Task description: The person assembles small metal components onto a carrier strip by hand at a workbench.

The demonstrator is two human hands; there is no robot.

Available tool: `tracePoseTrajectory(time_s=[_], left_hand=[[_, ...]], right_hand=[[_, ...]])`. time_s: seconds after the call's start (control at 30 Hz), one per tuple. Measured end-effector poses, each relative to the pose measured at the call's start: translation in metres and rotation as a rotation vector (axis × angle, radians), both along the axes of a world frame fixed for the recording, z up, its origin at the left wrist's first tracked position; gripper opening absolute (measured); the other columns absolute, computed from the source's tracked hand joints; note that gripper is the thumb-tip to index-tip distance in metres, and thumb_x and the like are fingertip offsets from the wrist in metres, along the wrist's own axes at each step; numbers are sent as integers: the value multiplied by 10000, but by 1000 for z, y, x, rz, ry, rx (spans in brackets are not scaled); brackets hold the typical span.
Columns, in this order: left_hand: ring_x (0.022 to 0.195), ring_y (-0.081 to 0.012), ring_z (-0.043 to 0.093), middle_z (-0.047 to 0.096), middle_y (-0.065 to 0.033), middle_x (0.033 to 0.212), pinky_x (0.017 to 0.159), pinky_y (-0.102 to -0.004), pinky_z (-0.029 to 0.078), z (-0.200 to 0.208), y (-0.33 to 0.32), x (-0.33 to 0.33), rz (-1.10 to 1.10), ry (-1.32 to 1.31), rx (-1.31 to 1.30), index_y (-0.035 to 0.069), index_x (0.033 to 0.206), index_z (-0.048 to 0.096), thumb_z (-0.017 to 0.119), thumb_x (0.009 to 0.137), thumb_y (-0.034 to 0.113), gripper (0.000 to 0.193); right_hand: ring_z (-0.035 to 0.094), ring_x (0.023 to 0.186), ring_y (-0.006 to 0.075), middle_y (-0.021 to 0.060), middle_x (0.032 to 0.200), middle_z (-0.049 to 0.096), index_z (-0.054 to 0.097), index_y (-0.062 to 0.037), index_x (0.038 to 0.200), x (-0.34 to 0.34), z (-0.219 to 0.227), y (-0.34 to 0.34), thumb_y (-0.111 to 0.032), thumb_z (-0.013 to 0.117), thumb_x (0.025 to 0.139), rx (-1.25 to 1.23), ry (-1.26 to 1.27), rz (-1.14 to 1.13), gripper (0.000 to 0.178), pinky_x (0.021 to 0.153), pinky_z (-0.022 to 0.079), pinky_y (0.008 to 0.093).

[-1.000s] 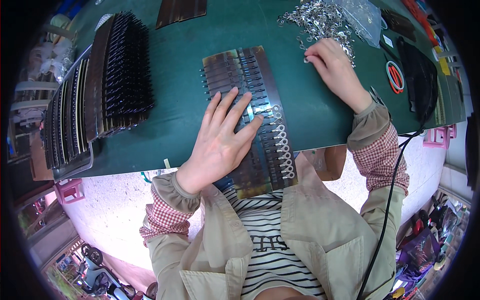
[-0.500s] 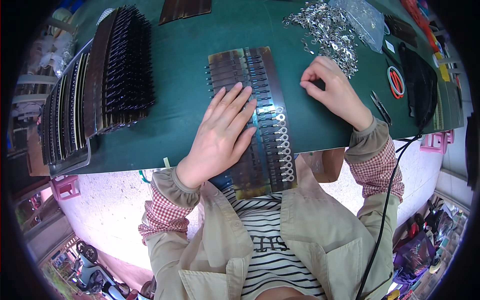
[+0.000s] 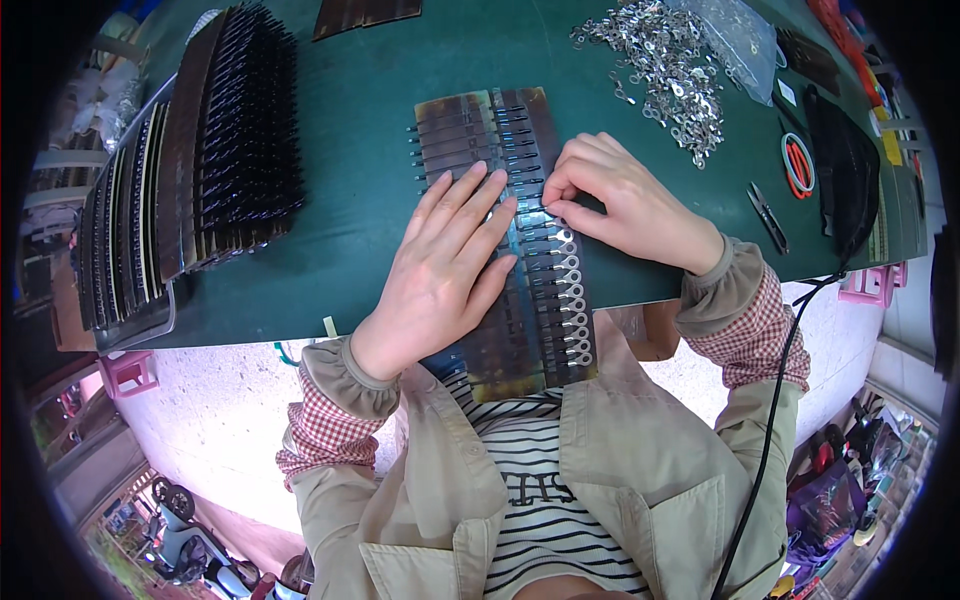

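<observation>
A long brown board (image 3: 510, 340) lies across the table's front edge, its near end over my lap. Short dark wires stick out in a row along its right part. On the nearer wires sit silver ring terminals (image 3: 577, 300); the farther ones are bare. My left hand (image 3: 440, 265) rests flat on the board, fingers stretched. At the board's right side, by the first bare wire above the terminals, my right hand (image 3: 620, 205) pinches with thumb and forefinger. What is between those fingertips is too small to make out.
A heap of loose ring terminals (image 3: 670, 80) lies at the back right beside a clear plastic bag (image 3: 740, 45). Further right are snips (image 3: 768, 217), an orange-handled tool (image 3: 798, 165) and a black pouch (image 3: 842, 170). Stacked boards with dark wires (image 3: 240, 130) stand at the left.
My right hand has moved left from near the terminal heap to the board's wire row. My left hand stays flat on the board.
</observation>
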State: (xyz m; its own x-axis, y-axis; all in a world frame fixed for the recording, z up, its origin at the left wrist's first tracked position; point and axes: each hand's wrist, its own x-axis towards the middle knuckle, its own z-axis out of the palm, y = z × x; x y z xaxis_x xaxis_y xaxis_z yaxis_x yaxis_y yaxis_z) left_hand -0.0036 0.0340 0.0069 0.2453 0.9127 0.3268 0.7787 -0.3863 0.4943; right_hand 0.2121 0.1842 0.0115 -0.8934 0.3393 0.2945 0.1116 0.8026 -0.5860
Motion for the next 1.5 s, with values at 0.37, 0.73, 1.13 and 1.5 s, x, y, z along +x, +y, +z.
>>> tracePoseTrajectory(time_s=[0.37,0.73,1.13,1.5], left_hand=[[1471,-387,446,532,-208,1521,1218,-558,315,0,-2,-1,-23,-10,-5,-16,1401,605,726,908,104,522],[1464,-430,383,434,-233,1574,1210,-593,263,4,2,2,-54,135,-49,91,1435,602,735,922,272,560],[1469,-439,365,412,-237,1588,1202,-604,273,5,1,2,-74,125,-43,88,1439,606,729,907,266,574],[1500,-413,390,490,-226,1550,1245,-559,266,-3,4,-9,-20,-31,1,-29,1446,540,748,906,166,611]], right_hand=[[602,901,250,62,959,628,679,-23,965,6,-8,-9,-28,725,883,-1,55,-57,95,814,452,380],[635,1021,309,128,1089,653,700,39,1084,27,-9,-28,54,686,737,193,132,-78,348,892,535,390],[648,1002,331,138,1106,660,711,35,1117,29,-7,-27,71,676,762,304,119,-34,358,872,540,413],[605,1068,366,147,1172,655,679,-13,1179,21,-18,55,-16,662,898,424,21,-436,281,935,494,456]])
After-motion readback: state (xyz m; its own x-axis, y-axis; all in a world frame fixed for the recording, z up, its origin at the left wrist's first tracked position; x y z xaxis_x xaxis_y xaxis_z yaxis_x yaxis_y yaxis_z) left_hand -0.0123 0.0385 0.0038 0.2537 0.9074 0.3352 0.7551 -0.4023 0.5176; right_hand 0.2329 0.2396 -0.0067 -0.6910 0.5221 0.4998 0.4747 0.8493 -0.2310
